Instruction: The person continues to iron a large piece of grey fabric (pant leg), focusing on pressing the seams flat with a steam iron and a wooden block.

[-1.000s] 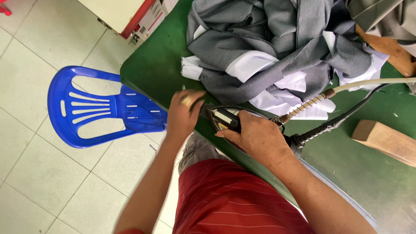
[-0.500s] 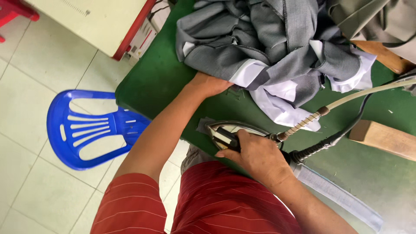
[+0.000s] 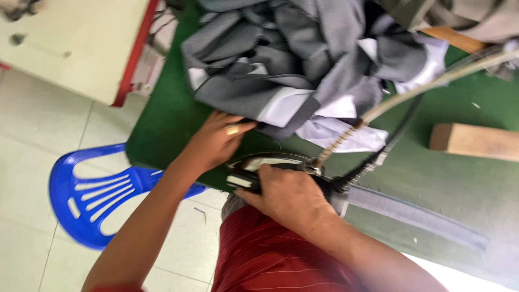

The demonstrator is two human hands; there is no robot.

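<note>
Two bare hands work at the near edge of a green worktop (image 3: 162, 116). Right hand (image 3: 289, 194) sits on top of a steam iron (image 3: 265, 165), fingers clamped around its dark handle; the iron rests flat on the green cover, close to the edge, with its pale top plate showing at 12 o'clock from the knuckles. A spring-wrapped hose (image 3: 400, 94) and a black cable (image 3: 378, 157) leave the iron's rear toward 2 o'clock and run off past the cloth.

Left hand (image 3: 213, 143) lies at 10 o'clock from the iron, just beside it, palm down on the worktop. Its fingers are together and stretched toward 2 o'clock, their tips touching the lower hem of a heap of grey cloth (image 3: 286, 59); a gold ring (image 3: 232, 130) shows on one finger. Whether they pinch the cloth or only press on it cannot be told.

That grey heap, with white lining (image 3: 340, 132) hanging out of it, fills the worktop from 11 to 1 o'clock of the iron. At 3 o'clock, well apart, a wooden block (image 3: 473, 141) lies on the cover, and a long grey strip (image 3: 416, 216) stretches away toward 4 o'clock. On the tiled floor at 8 o'clock stands a blue plastic chair (image 3: 92, 197). A cream cabinet with a red edge (image 3: 75, 48) is at 10 o'clock. A red striped shirt (image 3: 265, 259) fills the bottom.
</note>
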